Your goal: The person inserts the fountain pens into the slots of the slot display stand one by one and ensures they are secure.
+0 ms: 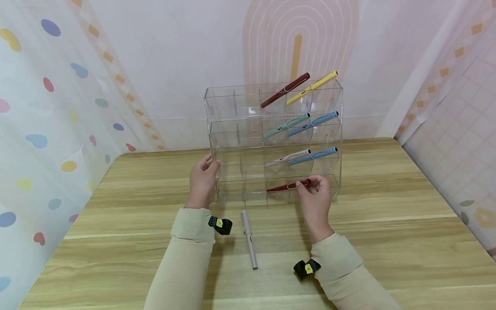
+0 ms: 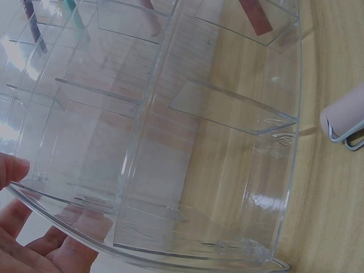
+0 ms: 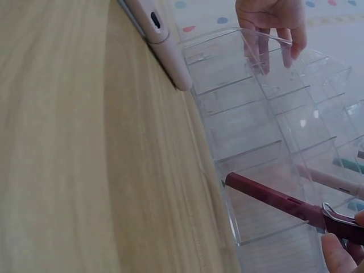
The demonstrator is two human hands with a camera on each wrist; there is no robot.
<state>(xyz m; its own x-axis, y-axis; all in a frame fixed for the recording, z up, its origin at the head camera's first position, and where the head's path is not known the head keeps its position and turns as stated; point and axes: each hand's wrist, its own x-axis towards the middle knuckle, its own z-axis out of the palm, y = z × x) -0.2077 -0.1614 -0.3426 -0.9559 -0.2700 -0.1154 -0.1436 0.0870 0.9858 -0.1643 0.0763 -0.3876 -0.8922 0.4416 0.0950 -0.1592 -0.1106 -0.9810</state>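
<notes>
A clear acrylic pen rack (image 1: 255,185) with stepped rows of compartments stands on the table. My left hand (image 1: 203,178) grips its left side panel, the thumb on one face and the fingers behind, as the left wrist view shows. With thumb and fingers, my right hand (image 1: 317,204) pinches the cap end of a dark red pen (image 1: 282,187). This pen lies slanted in the lowest row, its barrel end (image 3: 242,183) pointing left inside a compartment. In front of the rack, a pale lilac pen (image 1: 249,243) with a metal clip lies on the tabletop between my forearms.
Higher rows hold another dark red pen (image 1: 284,91), a yellow pen (image 1: 311,88), a green pen (image 1: 286,125), two blue pens (image 1: 314,124) and a pale pink pen (image 1: 288,158), all on the right half. A patterned curtain (image 1: 174,51) hangs behind the wooden table (image 1: 128,241).
</notes>
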